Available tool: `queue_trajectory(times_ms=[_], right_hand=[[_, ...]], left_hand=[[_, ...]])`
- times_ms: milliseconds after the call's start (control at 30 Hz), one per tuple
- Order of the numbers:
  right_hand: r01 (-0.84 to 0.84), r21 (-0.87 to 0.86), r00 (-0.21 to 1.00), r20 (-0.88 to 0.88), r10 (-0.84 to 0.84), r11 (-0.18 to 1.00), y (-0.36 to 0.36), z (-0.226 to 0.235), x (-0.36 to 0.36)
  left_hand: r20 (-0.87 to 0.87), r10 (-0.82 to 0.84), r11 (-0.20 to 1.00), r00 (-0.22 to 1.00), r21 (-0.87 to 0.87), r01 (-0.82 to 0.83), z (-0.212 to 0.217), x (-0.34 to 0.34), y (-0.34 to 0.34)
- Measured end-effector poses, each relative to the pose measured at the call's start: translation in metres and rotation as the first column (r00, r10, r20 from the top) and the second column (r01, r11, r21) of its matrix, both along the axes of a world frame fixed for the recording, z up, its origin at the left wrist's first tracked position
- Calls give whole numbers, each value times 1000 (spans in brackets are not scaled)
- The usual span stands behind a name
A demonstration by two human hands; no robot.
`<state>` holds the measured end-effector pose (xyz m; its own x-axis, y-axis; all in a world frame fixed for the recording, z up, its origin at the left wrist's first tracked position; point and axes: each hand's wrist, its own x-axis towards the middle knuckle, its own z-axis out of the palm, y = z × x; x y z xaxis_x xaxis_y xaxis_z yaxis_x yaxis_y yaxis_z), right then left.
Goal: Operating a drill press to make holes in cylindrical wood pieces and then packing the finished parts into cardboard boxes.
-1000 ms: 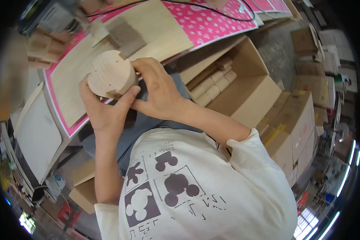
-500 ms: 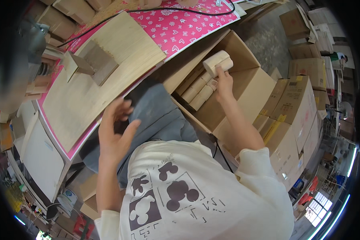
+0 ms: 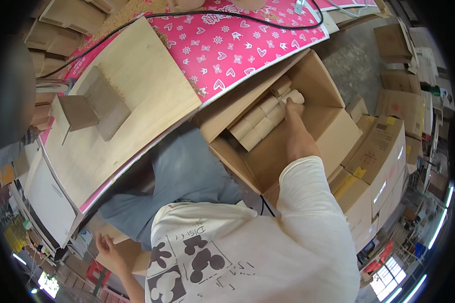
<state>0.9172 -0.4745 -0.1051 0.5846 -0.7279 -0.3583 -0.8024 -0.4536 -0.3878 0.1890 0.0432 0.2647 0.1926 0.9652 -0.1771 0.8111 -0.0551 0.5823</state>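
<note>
My right hand (image 3: 294, 108) reaches into an open cardboard box (image 3: 316, 76) and grips a pale wooden cylinder (image 3: 291, 94). That cylinder lies at the far end of the front row of similar wooden cylinders (image 3: 258, 126), packed in two rows along the box's table-side wall. Part of it is hidden by my fingers. Down at the lower left, my left hand (image 3: 107, 247) hangs with its fingers apart and nothing in them. A smaller cardboard carton (image 3: 129, 252) is beside it.
A pink patterned table cover (image 3: 227, 50) carries a plywood board (image 3: 151, 76) with an angled wooden jig (image 3: 93, 108) on it. A black cable (image 3: 212, 12) crosses the table. Stacked cartons (image 3: 374, 151) stand right of the open box, and wood shavings (image 3: 121, 20) lie at the back.
My right hand has lowered the cylinder from above the box into the row. My left hand has swung from beside the table edge down to the lower left. The view has shifted.
</note>
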Motion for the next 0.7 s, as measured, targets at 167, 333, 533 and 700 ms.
queue_trajectory(times_ms=[167, 333, 533, 700], right_hand=[[-45, 56, 999, -12, 46, 997, -12, -29, 13], [-171, 242, 980, 141, 139, 955, -26, -45, 15], [-80, 663, 982, 179, -54, 744, -26, -54, 30], [-22, 601, 978, 179, -107, 799, -40, -66, 28]], left_hand=[[-559, 80, 985, 826, -83, -152, -45, -186, 26], [-115, 131, 952, 985, -262, -157, -71, -192, -13], [-248, -37, 850, 968, -517, -100, -80, -153, 7], [-7, -69, 797, 998, -601, 51, -79, -117, 14]])
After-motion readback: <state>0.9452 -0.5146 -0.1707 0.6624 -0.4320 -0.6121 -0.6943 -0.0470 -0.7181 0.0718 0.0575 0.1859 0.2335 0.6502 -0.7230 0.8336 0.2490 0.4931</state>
